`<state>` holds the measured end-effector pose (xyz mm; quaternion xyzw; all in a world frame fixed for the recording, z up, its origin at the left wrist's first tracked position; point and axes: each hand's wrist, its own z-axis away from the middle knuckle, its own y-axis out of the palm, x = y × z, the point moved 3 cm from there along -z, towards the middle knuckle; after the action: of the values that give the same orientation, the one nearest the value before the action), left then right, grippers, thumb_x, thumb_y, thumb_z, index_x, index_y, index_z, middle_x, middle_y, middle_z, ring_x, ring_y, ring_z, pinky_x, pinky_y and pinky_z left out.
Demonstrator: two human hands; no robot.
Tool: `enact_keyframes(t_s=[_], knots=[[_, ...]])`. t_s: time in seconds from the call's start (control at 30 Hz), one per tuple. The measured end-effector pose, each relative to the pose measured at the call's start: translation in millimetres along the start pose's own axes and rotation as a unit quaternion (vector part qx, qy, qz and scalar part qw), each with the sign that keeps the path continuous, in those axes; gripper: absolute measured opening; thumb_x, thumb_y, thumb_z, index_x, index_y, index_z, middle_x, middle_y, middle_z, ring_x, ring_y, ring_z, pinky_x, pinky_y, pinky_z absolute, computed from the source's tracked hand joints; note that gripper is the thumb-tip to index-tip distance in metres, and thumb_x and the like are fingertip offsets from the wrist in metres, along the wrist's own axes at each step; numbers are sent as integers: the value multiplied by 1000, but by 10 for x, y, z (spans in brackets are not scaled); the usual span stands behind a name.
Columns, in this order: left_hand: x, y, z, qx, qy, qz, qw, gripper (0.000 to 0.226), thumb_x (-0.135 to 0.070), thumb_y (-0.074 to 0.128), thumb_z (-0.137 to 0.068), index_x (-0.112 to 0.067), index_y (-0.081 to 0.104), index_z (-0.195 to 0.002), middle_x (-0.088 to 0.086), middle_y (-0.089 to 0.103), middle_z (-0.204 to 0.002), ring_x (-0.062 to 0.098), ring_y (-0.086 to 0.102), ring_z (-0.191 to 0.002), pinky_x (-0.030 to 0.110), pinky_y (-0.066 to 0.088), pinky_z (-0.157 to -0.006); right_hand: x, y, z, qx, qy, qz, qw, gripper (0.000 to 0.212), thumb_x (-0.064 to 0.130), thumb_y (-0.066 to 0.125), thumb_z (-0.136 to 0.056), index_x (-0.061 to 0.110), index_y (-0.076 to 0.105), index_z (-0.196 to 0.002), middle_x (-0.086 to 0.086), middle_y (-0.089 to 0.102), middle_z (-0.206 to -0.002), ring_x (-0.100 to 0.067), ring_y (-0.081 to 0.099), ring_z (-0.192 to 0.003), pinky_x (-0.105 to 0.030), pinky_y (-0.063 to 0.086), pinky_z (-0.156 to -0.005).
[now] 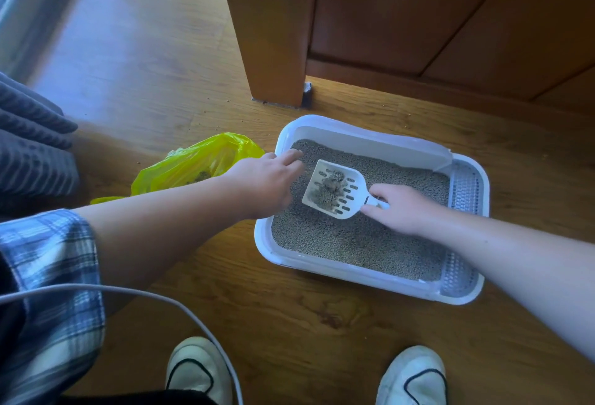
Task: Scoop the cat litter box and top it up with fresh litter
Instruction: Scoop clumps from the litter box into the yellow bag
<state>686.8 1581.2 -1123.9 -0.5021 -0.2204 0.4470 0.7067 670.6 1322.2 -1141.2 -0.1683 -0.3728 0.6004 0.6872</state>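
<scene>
While right hand [402, 208] holds scoop [335, 189], clumps aboard

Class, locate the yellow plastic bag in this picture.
The yellow plastic bag lies on the wooden floor, just left of the litter box, behind the left forearm.

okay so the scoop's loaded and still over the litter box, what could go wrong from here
1. The scoop carries loose clumps, and the yellow bag sits outside the litter box, past the left hand. Carrying it across the rim could drop bits onto the floor, where stray grains already lie.
2. The right hand pinches only the short handle, so the scoop may tip.
3. The bag's mouth looks slumped and could miss the dump.
</scene>
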Motion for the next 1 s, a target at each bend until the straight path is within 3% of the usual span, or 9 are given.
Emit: enact_keyframes(t_s=[0.13,0.43,0.63,0.8,0.9,1.0], knots=[[1,-7,-12,0,4,-7,1000,44,-22,46,-89,-20,41,-133,-4,34,-147,30,53,-111,46,55,-74,-61,-56,73,-13,2,-16,1000,24,49,54,-95,30,49,-81,6,62,-87,-19,61,-79,-33,49,-72],[-23,-16,-26,4,4,-22,1000,43,-24,47,-90,-20,41,-133,-3,39,-142,28,53,-109,42,54,-71,-136,-99,210,-26,17,-4,1000,22,54,50,-94,33,53,-94,8,64,-90,-17,63,-79,-40,56,-76],[-7,2,-18,3,6,-10,1000,44,-24,47,-90,-21,41,-133,-3,40,-140,28,54,-109,45,55,-72,4,-90,232,-32,18,17,999,25,56,48,-95,31,52,-97,9,62,-87,-17,62,-75,-35,54,-72],[-15,-5,-24,2,8,-13,1000,43,-23,47,-90,-21,42,-133,-3,41,-138,27,53,-108,42,55,-69,4,-79,285,-18,21,-4,1000,27,53,50,-96,30,48,-81,7,60,-79,-18,59,-68,-32,43,-60],[-14,-12,-16,-4,9,-15,1000,42,-22,47,-89,-20,43,-131,-3,42,-136,27,54,-105,42,54,-66,-2,-132,310,-31,14,-11,999,26,56,49,-94,34,47,-81,7,62,-82,-19,62,-71,-37,51,-68],[-15,-30,-9,-1,9,-19,1000,42,-21,47,-89,-20,43,-131,-2,41,-137,27,54,-105,43,54,-68,18,-282,340,-74,10,-31,997,27,58,48,-93,32,53,-92,5,67,-89,-18,65,-75,-42,56,-76]])
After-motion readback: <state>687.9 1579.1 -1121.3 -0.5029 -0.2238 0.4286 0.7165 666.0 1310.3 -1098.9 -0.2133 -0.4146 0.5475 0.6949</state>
